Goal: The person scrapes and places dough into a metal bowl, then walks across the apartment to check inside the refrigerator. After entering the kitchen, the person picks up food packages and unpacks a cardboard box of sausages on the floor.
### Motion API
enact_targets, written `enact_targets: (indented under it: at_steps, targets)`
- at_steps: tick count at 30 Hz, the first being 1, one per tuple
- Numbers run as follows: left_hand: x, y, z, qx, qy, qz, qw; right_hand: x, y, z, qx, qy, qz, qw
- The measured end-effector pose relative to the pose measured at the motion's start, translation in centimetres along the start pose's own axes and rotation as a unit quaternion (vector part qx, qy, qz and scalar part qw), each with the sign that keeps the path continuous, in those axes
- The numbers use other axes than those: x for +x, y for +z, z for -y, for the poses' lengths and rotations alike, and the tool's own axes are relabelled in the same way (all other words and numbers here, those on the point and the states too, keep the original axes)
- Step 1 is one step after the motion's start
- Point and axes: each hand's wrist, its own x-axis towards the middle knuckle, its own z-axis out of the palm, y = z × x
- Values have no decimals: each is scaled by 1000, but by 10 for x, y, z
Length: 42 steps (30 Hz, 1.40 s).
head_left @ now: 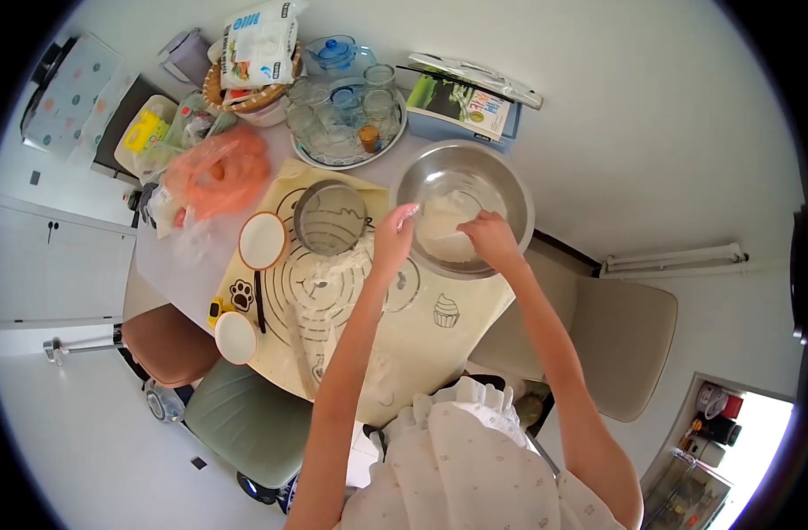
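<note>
A large metal bowl [521,199] stands at the right part of the table, with white flour [444,221] inside. My left hand [395,237] is at the bowl's left rim, fingers closed on it and their tips dusted white. Over the right side of the bowl, my right hand [492,238] is closed, fingertips pointing down at the flour. A thin, pale thing shows by its fingers, too small to make out. Left of the bowl lies a round sieve [331,217] on a printed baking mat [413,344] strewn with flour.
Two white bowls [263,240] and a rolling pin [300,352] lie to the left on the mat. Behind stand a tray of glasses [351,163], a box with books [466,110] and an orange plastic bag [218,172]. Chairs [625,344] flank the table.
</note>
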Motion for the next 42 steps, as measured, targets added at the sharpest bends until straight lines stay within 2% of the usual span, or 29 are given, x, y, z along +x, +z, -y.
enact_targets:
  at_steps: [2, 5, 9, 11, 12, 14, 15, 17, 21, 23, 27, 29, 30, 32, 33, 35, 37, 39, 41, 42]
  targets:
    - [-4, -1, 0, 0, -12, -4, 1000, -2, -8, 6, -10, 61, 48, 997]
    - [-9, -1, -6, 8, -30, 12, 999, -2, 11, -1, -26, -4, 61, 998]
    - [-12, 3, 1, 9, -44, 6, 999, 15, 28, -17, -60, 19, 49, 997]
    - [-14, 5, 6, -31, -41, -1, 999, 24, 26, -19, -41, 66, -16, 997]
    - [-17, 6, 3, -31, -43, -1, 999, 27, 31, -22, -40, 67, -14, 997]
    - [-19, 4, -3, 0, -42, 6, 999, 31, 40, -28, -38, 55, -120, 991]
    - [-19, 4, -3, 1, -42, 6, 999, 32, 40, -26, -38, 55, -120, 991]
    - [-20, 3, -3, -17, -52, -3, 999, 31, 40, -22, -74, 27, -34, 996]
    - [-25, -2, -4, -43, -46, -14, 998, 14, 32, -11, -55, -10, 4, 998]
    - [-32, -9, -9, -58, -49, -24, 997, 4, 19, -5, -14, 14, -94, 995]
    - [-56, -25, -16, -66, -57, -57, 995, -9, 12, -2, -65, 22, -72, 995]
    - [-69, -35, -14, -71, -40, -87, 993, -11, 0, 9, 24, 97, -146, 984]
    - [-79, -42, -13, -71, -40, -96, 992, -11, -9, 21, 26, 89, -144, 985]
    - [-100, -57, -10, -29, -99, -121, 987, -12, -27, 52, 170, 200, -232, 937]
    - [-112, -62, -10, -31, -100, -134, 985, -14, -31, 67, 174, 190, -226, 940]
    - [-137, -73, -10, -178, -164, -176, 954, -21, -31, 99, 263, 218, -229, 911]
    - [-164, -83, 3, -171, -180, -217, 944, -27, -14, 125, 278, 209, -179, 920]
    - [-187, -96, 22, -162, -193, -251, 935, -33, 26, 140, 334, 215, -49, 916]
    - [-211, -110, 43, -42, -219, -279, 934, -38, 64, 149, 339, 208, -25, 917]
    - [-221, -114, 50, -43, -220, -287, 931, -40, 80, 151, 341, 207, -7, 917]
